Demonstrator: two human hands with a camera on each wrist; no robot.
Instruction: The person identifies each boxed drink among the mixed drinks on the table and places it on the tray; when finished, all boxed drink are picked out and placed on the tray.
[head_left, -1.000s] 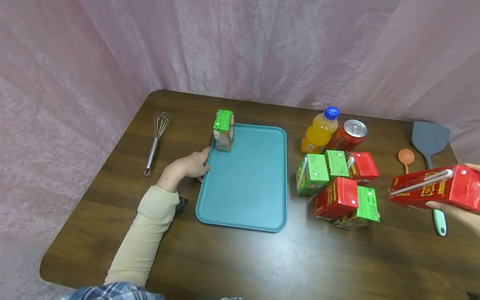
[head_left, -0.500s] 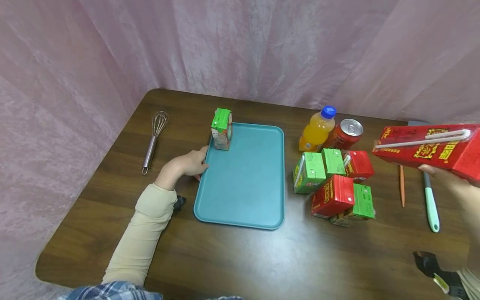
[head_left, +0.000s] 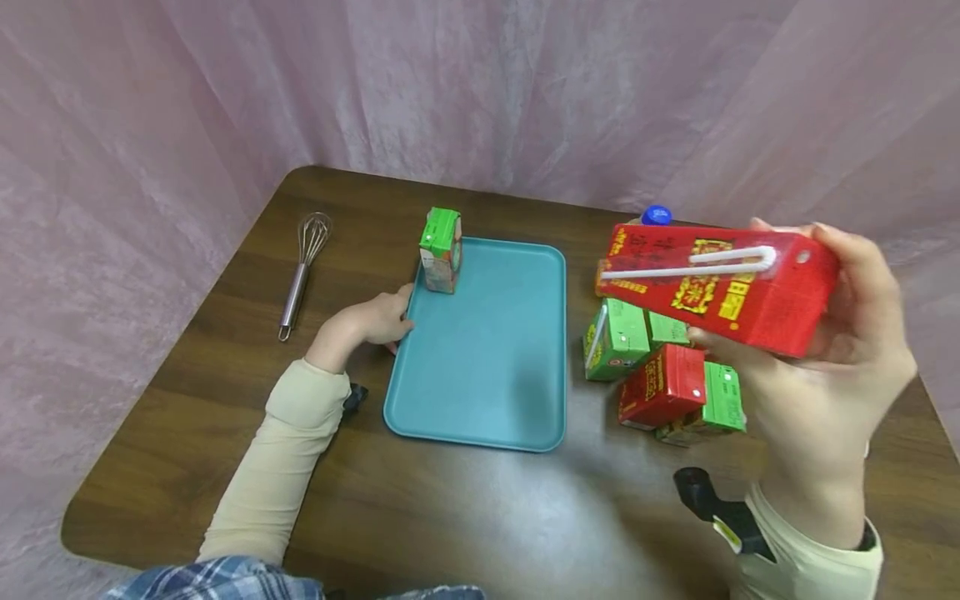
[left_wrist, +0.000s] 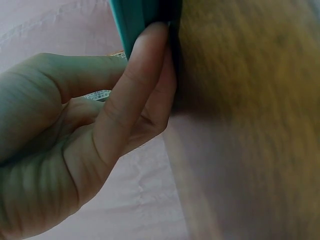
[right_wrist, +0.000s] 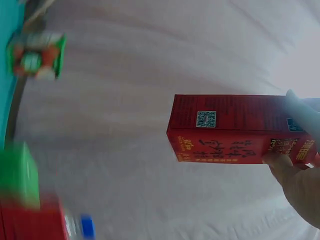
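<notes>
My right hand (head_left: 832, 375) grips a red drink carton (head_left: 697, 279) near its top end, holding it tilted in the air above the group of cartons. A white straw is fixed along the carton's side. In the right wrist view the red carton (right_wrist: 220, 130) shows a printed code on one face. My left hand (head_left: 375, 321) holds the left rim of the teal tray (head_left: 487, 358). The left wrist view shows the left hand's fingers (left_wrist: 135, 75) under the tray edge (left_wrist: 132, 20) and the thumb on its other side. A green-topped carton (head_left: 441, 250) stands at the tray's far left corner.
Right of the tray stand green cartons (head_left: 618, 337) and a red carton (head_left: 663, 387), with another green carton (head_left: 723, 400) beside it. A blue-capped bottle (head_left: 656, 215) is mostly hidden behind the held carton. A metal whisk (head_left: 303, 275) lies at left.
My right hand has carried the red carton leftward from the right edge of the view, so it now covers the can and most of the bottle. The left hand stays at the tray rim.
</notes>
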